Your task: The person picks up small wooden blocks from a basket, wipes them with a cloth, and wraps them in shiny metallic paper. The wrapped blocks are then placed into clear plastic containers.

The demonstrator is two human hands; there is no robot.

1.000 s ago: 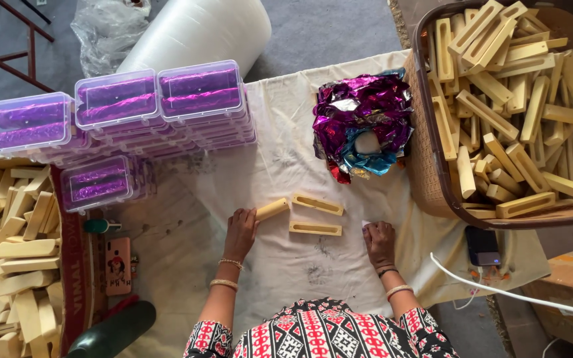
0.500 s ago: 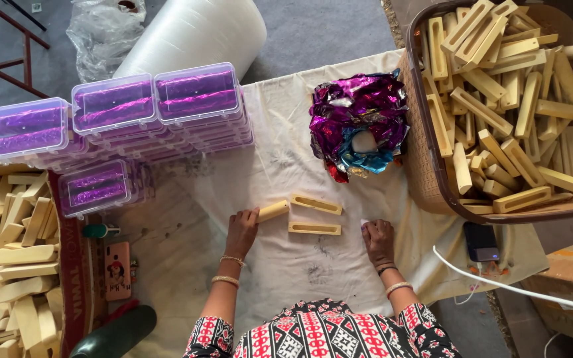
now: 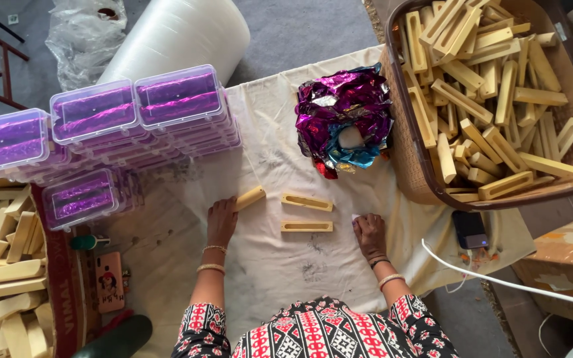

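Pale wooden block [image 3: 249, 197], plain, tilted, left hand [image 3: 222, 222] touching

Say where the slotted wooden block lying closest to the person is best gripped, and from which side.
Probably across the long side walls of the nearest slotted block, coming from above: it lies flat on the cloth, slot up, long edges clear of its neighbour.

Stacks of clear plastic boxes [image 3: 137, 116] with purple contents stand at ten o'clock on the cloth. A crumpled heap of purple and blue foil wrappers [image 3: 344, 119] lies at twelve o'clock. A dark phone [image 3: 469, 229] with a blank screen rests at three o'clock; another phone [image 3: 108, 282], in a pink pictured case, lies at eight o'clock. A brown cardboard box [image 3: 562, 265] sits at four o'clock.
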